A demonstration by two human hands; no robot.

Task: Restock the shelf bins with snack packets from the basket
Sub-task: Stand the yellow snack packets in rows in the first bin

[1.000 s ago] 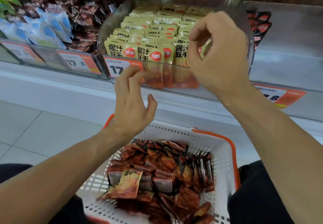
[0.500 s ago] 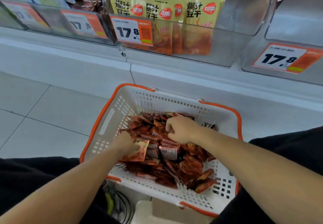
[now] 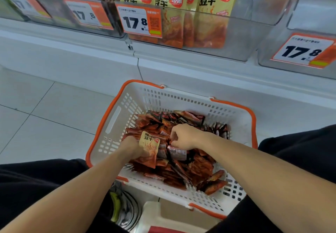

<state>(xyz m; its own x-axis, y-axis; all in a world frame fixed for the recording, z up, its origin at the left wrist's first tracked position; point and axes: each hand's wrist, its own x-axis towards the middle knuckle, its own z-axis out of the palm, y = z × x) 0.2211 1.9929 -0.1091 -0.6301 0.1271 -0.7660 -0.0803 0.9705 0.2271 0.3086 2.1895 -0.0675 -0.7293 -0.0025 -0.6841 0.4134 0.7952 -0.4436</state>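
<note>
Both hands are down in the basket (image 3: 116, 123), gathering stock for the bin (image 3: 245, 38) above; the left hand (image 3: 131, 149) grips a yellow packet (image 3: 149, 147); the right hand (image 3: 183, 136) pinches among the red packets (image 3: 198, 167).

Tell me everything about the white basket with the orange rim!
The basket looks like white plastic with slotted walls, an orange rim and a long handle slot in its left wall. It sits low below the shelf bins, holding a heap of red snack packets. The left hand and right hand reach inside.
</note>
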